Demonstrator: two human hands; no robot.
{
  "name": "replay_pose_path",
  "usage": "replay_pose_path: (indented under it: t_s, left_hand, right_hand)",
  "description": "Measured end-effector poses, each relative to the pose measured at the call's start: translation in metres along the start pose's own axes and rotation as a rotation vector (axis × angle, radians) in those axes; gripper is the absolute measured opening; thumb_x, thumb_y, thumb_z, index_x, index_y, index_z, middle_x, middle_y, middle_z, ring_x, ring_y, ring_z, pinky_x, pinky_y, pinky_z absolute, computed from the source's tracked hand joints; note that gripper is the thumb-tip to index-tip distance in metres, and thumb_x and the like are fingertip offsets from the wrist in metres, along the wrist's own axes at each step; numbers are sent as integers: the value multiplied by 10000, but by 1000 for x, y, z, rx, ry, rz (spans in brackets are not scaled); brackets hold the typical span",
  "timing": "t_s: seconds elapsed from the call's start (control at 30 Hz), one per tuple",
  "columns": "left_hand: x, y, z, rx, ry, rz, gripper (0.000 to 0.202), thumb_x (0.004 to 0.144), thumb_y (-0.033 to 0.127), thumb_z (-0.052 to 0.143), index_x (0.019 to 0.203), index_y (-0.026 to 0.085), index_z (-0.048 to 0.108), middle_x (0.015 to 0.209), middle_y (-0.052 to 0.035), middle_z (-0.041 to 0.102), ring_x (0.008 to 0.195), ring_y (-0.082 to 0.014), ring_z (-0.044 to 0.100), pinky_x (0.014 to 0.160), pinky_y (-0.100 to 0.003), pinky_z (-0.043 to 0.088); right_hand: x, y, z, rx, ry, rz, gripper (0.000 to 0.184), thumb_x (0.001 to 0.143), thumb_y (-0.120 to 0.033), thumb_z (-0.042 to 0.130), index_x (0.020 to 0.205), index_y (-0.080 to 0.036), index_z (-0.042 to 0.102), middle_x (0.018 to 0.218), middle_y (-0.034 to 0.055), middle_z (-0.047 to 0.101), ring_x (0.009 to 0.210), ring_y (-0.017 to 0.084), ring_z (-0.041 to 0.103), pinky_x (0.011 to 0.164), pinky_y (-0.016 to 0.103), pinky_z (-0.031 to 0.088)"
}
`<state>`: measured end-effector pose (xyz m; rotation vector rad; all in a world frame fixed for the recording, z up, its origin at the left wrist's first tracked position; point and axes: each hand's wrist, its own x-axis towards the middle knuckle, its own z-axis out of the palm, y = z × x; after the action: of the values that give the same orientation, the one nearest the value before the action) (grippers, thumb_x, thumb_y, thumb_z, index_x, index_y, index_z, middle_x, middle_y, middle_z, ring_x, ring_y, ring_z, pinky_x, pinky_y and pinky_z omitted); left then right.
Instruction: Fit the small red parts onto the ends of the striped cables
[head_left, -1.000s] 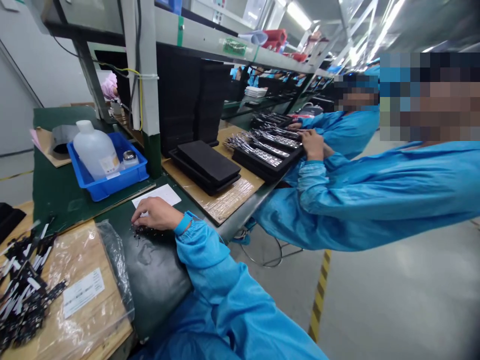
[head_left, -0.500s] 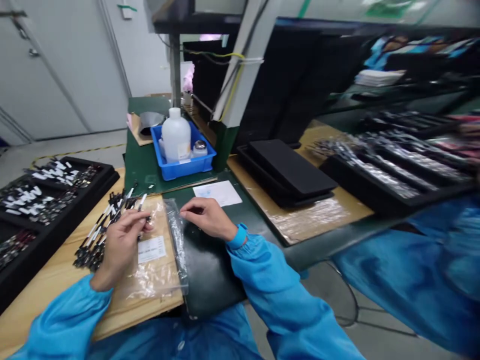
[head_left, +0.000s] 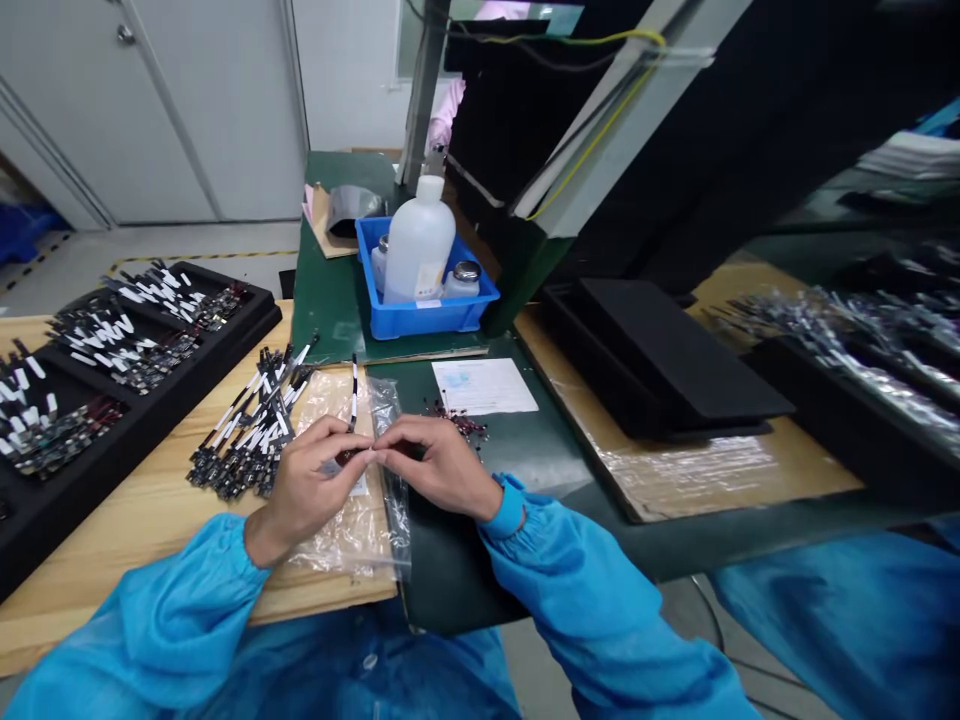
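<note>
My left hand (head_left: 311, 485) is closed in a pinch on a thin flex cable (head_left: 355, 393), whose black-and-white strip stands up above the fingers. My right hand (head_left: 441, 468) is pinched too, its thumb and fingertip meeting those of my left hand. Whatever small thing lies between the right fingertips is too small to make out. Both hands are over a clear plastic bag (head_left: 345, 540). To the left of my left hand lies a loose pile of similar flex cables (head_left: 247, 430). Small dark red parts (head_left: 469, 425) are scattered just beyond my right hand.
A black tray (head_left: 127, 430) with rows of flex cables stands at the left. Behind are a blue bin (head_left: 427, 320) with a white bottle (head_left: 421, 240), and a paper sheet (head_left: 487, 387). Black foam trays (head_left: 675, 350) are stacked at the right, near a person's blue sleeve (head_left: 847, 620).
The view has swung left. My hands, apart before, have come together at the fingertips. A flex cable now stands up from my left hand, and the scattered red parts are visible.
</note>
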<state>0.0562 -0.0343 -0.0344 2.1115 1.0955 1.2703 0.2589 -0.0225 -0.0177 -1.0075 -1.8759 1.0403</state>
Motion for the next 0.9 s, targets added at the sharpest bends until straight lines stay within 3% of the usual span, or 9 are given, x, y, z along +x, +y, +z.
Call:
replay_pose_path:
  t_s: [0.27,0.37,0.5,0.7,0.9]
  left_hand:
    - [1,2,-3,-7,-33,-30,102,886,221,683,951,208,761,846,-61,668,805,-182,635,717,-301,513]
    - [1,4,-4,-62,-2,-82,83,890,222,678,912,202,756,832,-51,660,786,-171,631,700,-286,504]
    - [0,3,-5,-210,35,-220,95,890,271,685,876,198,745,845,-39,620,686,-140,607,571,-246,474]
    - [-2,-3,-5,-336,57,-300,114,878,298,702,890,193,749,829,-30,611,589,-111,555,489,-223,448]
    - [-2,-2,-5,-290,51,-276,89,868,283,715,875,205,757,799,-42,632,706,-155,581,537,-238,452]
  right_hand:
    - [-1,0,0,47,7,37,147,887,-312,686,851,-178,735,786,29,692,713,142,609,687,265,470]
    - [-2,1,0,114,-19,65,171,857,-318,713,950,-174,720,807,24,687,678,125,583,640,249,466]
    - [-3,2,2,216,-39,83,325,807,-292,753,1101,-184,668,850,9,678,645,101,558,607,228,468]
    - [-2,8,6,273,36,102,220,834,-316,742,1001,-179,695,829,12,672,656,102,577,616,230,490]
    - [-3,11,8,365,96,105,240,838,-329,746,1030,-197,687,828,11,687,565,91,579,540,225,502]
